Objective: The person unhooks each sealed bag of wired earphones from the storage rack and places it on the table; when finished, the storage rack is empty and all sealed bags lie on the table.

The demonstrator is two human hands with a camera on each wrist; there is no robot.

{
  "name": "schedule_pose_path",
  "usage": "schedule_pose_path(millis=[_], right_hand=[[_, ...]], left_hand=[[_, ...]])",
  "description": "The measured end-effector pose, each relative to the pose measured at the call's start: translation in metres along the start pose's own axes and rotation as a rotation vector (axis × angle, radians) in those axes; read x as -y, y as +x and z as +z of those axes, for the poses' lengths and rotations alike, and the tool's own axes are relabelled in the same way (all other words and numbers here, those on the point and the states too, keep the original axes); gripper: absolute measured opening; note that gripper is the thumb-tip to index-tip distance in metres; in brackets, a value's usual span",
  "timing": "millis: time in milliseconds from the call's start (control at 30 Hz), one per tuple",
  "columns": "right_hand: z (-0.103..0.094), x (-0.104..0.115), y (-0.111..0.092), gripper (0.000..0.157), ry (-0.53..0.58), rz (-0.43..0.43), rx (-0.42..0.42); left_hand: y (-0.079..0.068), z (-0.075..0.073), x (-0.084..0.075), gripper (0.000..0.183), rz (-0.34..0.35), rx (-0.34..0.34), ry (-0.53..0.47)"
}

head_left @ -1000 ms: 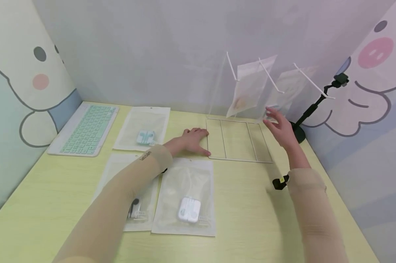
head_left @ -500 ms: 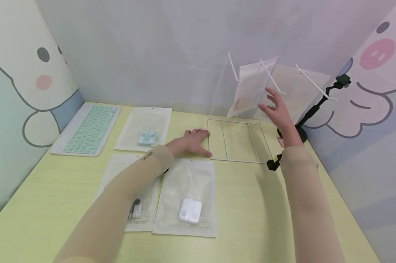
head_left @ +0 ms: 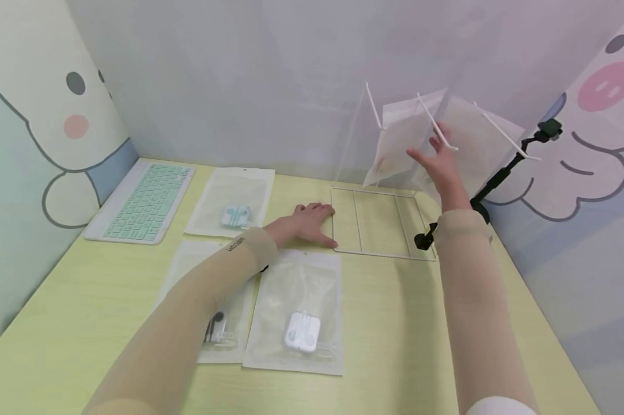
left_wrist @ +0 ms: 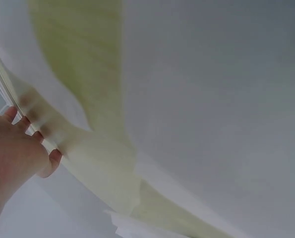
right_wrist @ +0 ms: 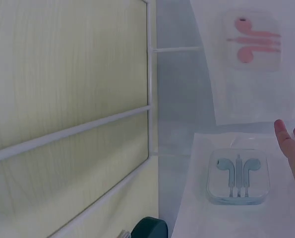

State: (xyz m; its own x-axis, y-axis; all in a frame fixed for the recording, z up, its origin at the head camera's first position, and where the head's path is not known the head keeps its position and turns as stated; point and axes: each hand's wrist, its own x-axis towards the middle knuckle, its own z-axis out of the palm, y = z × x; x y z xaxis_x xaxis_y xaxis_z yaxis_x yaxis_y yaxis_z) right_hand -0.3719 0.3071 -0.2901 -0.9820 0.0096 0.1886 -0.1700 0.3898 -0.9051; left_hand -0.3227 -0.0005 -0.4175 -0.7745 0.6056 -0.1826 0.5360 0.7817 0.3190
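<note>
– What do we have, largest first?
– Our worktop (head_left: 379, 346), then a white wire rack (right_wrist: 70, 132); on it hang a middle bag (head_left: 407, 129) and a right bag (head_left: 490, 141), the latter's long axis slanting downward, just right of our right hand (head_left: 441, 166)
– And each grip?
– Right, the nearer: thumb and fingers apart, contact unclear; our left hand (head_left: 310, 223): fingers spread, touching the rack's left side

Head view: high, facing forward-down over table (head_left: 379, 334). Left wrist: close, left hand (left_wrist: 18, 153) at edge. Right wrist: near, sideways, facing rack (right_wrist: 68, 132), bags (right_wrist: 256, 91); head shares both.
</note>
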Motion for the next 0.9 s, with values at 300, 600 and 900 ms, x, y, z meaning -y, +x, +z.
schedule_pose_path(millis=[300,600,900], right_hand=[[0.001,-0.004,0.009,0.078,0.122,-0.056,-0.024],[-0.002,-0.014,0.014,0.051,0.157,-0.035,-0.036],[-0.005,-0.035,0.000,0.033,0.208,-0.133,-0.153]], left_hand=[[-0.003,0.000,-0.003,0.098,0.010,-0.001,-0.015],[-0.002,0.003,-0.002,0.099,0.011,0.000,0.009],[0.000,0.005,-0.005,0.099,0.026,0.003,-0.003]])
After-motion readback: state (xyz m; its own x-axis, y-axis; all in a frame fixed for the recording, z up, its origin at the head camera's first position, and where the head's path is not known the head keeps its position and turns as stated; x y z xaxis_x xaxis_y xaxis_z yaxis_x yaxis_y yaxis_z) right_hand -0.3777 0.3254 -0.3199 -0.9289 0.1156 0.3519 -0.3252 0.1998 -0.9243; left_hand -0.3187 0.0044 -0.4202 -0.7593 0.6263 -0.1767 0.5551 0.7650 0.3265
